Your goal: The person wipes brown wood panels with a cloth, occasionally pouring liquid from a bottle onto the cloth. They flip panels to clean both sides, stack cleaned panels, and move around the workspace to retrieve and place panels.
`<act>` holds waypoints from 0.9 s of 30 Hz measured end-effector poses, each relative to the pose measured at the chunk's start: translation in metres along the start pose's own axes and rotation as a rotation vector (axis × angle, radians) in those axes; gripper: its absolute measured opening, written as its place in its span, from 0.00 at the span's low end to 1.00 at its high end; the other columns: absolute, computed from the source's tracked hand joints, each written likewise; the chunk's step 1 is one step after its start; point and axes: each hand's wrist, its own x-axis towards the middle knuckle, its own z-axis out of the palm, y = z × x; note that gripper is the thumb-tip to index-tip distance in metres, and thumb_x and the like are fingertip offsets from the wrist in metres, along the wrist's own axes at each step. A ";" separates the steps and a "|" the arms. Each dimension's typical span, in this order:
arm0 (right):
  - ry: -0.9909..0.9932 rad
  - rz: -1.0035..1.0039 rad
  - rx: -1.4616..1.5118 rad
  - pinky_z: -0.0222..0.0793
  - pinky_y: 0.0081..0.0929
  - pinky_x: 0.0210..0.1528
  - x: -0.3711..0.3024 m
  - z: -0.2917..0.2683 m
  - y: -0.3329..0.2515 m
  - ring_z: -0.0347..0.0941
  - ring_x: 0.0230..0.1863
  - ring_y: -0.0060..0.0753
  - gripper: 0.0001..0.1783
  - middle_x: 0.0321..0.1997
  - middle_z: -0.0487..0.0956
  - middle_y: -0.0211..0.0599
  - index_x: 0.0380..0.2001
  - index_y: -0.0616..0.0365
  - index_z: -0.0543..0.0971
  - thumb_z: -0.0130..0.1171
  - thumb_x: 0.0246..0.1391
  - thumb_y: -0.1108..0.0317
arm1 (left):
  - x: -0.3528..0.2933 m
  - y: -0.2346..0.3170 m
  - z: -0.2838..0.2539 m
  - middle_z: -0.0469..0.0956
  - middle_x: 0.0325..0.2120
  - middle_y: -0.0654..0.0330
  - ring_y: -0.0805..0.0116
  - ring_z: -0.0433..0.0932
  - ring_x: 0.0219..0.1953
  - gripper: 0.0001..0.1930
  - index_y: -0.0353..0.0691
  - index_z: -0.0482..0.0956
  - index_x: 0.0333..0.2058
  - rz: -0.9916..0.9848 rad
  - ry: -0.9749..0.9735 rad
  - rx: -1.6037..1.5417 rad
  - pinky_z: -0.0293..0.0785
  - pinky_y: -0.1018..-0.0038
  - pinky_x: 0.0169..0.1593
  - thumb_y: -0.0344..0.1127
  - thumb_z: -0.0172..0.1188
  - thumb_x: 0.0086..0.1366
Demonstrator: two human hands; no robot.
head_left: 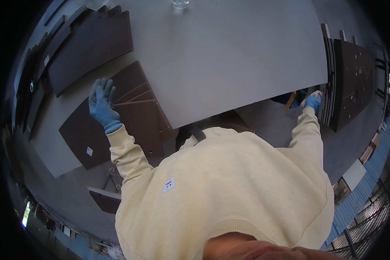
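Note:
My left hand (103,106), in a blue glove with grey fingers, is raised at the left with its fingers stretched out. It hovers over or beside several dark brown panels (130,117) that overlap on the grey table, and I see nothing in it. Far to the right, my right hand (313,102), gloved the same way, has its fingers bunched beside a stack of brown panels (349,82). Whatever those fingers hold, if anything, is hidden. A white label (89,151) sticks to one of the panels on the left.
The broad grey tabletop (242,56) lies ahead of me, with a clear glass or plastic item (180,3) at its far edge. More brown panels (93,47) lean or lie at the far left. A small brown board (104,199) sits low at the left.

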 end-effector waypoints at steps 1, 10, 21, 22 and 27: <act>-0.045 0.019 0.029 0.74 0.39 0.58 0.019 -0.004 -0.001 0.77 0.57 0.47 0.20 0.57 0.82 0.48 0.59 0.55 0.79 0.49 0.67 0.65 | -0.010 0.003 0.002 0.79 0.55 0.40 0.47 0.83 0.54 0.20 0.27 0.73 0.59 0.021 -0.003 -0.005 0.85 0.62 0.54 0.34 0.55 0.76; -0.106 -0.559 0.260 0.72 0.37 0.61 0.030 0.212 -0.245 0.77 0.59 0.57 0.21 0.57 0.82 0.48 0.55 0.51 0.82 0.54 0.62 0.58 | -0.051 0.031 0.000 0.79 0.56 0.41 0.50 0.82 0.56 0.21 0.28 0.72 0.61 0.075 -0.103 -0.003 0.83 0.63 0.57 0.36 0.51 0.77; -0.433 -1.636 0.290 0.60 0.55 0.68 -0.275 0.242 -0.281 0.68 0.67 0.54 0.25 0.67 0.74 0.45 0.58 0.49 0.76 0.55 0.55 0.69 | -0.223 0.001 -0.032 0.76 0.60 0.43 0.51 0.79 0.60 0.22 0.31 0.71 0.64 -0.130 0.284 -0.083 0.80 0.62 0.61 0.38 0.49 0.78; -0.477 -1.621 0.372 0.62 0.54 0.66 -0.287 0.247 -0.296 0.69 0.66 0.54 0.26 0.65 0.75 0.44 0.58 0.48 0.76 0.55 0.54 0.69 | -0.237 -0.003 -0.026 0.76 0.60 0.43 0.51 0.79 0.60 0.23 0.31 0.71 0.64 -0.125 0.302 -0.103 0.80 0.62 0.61 0.38 0.49 0.78; -0.575 -1.640 0.461 0.54 0.50 0.75 -0.316 0.300 -0.381 0.64 0.71 0.54 0.28 0.70 0.70 0.53 0.64 0.53 0.73 0.50 0.59 0.68 | -0.316 -0.029 0.015 0.79 0.57 0.45 0.53 0.81 0.57 0.21 0.33 0.73 0.63 -0.143 0.435 -0.141 0.80 0.61 0.59 0.37 0.50 0.78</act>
